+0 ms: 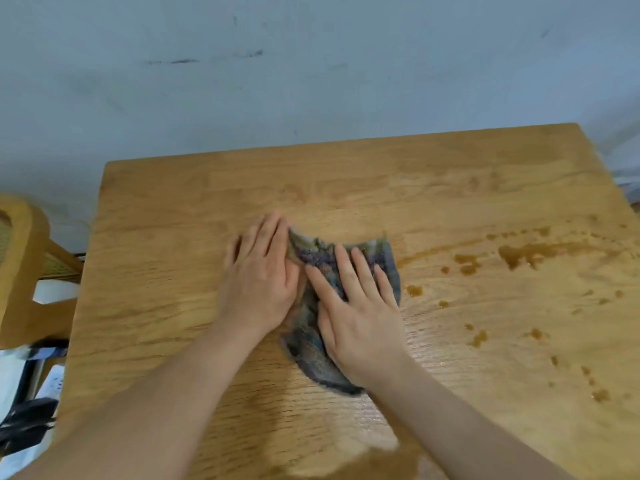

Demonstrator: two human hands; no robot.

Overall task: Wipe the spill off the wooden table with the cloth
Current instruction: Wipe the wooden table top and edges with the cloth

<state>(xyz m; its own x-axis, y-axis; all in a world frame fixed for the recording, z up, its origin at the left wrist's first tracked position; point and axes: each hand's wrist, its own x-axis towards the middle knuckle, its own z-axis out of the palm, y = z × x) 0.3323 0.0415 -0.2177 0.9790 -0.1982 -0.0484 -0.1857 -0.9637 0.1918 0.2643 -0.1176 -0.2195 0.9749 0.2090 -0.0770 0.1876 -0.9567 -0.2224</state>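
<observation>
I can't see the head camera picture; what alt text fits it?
Two bare hands press a grey cloth flat on a wooden table: the left hand at its left edge, the right hand on top. Brown spill puddles and drops lie right of the cloth; a wooden chair stands left of the table.

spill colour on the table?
Amber-brown spill, puddles and droplets on the wooden table, right of the cloth; head view.

The one camera sat on my head, close above the wooden table point(450, 188), facing forward and steeply down, and took in the wall point(311, 64) at the far side and a chair point(20, 258) at the left.
</observation>
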